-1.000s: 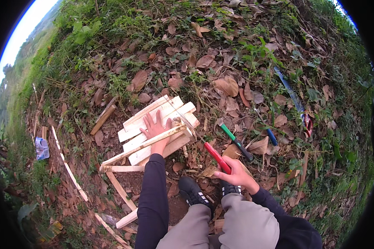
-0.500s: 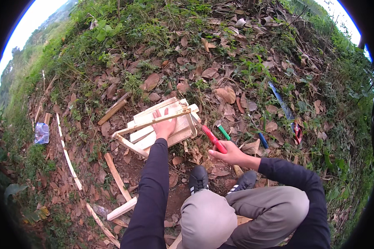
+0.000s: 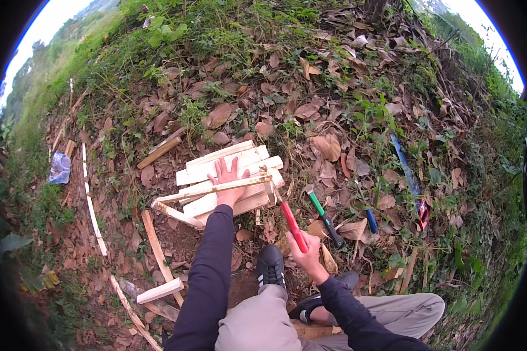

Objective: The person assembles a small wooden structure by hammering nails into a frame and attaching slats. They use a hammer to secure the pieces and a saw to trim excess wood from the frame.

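Under the left hand: the left hand [image 3: 227, 182] lies flat, fingers spread, on a stack of pale wooden slats [image 3: 228, 162]; a thin wooden strip [image 3: 211, 191] crosses over the wrist end of the hand, so the palm sits between strip and stack.
Left grip: open, pressing down, closed on nothing.
Right grip: the right hand [image 3: 305, 255] is wrapped tight round the red handle of a tool [image 3: 294, 226]; the handle sticks up and forward out of the fist, toward the stack.
Tool head: I cannot tell what is at the far end; it thins out near the slats' right edge.
Key relation: the slats lie forward and to the left of the right fist, near but not touching it; the red handle's long axis points roughly at the stack's near right corner. The left hand is on the wood already, the right is clearly farther off.
Beside the right fist: a green-handled hammer [image 3: 324, 209] lies on the dry leaves just to its right, a blue-handled tool [image 3: 371, 221] beyond that.
Below the fist: a black shoe [image 3: 270, 266] planted on bare soil.
Left of the stack: loose wooden offcuts [image 3: 160, 290] scattered about.
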A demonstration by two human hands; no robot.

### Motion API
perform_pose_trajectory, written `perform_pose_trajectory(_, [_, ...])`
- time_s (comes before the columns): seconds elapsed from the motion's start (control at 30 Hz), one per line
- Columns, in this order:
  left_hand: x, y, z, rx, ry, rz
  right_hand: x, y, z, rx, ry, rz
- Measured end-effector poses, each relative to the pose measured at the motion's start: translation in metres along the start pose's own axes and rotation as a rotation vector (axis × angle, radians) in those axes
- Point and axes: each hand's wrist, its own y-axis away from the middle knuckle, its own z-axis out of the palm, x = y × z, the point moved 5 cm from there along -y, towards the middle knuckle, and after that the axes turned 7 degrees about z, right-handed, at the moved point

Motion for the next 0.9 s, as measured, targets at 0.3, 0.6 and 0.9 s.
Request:
perform_pose_trajectory(0.3, [0.001,-0.002,0.006,0.025,-0.097,0.035,0.008,0.001,0.002,-0.076,-0.02,0.028])
perform_pose_trajectory(0.6, [0.0,-0.006,0.007,0.002,-0.067,-0.033,0.005,-0.018,-0.008,0.018,-0.081,0.068])
perform_pose_trajectory(0.9, [0.005,-0.004,0.003,0.013,-0.101,0.029,-0.001,-0.005,-0.01,0.024,-0.072,0.084])
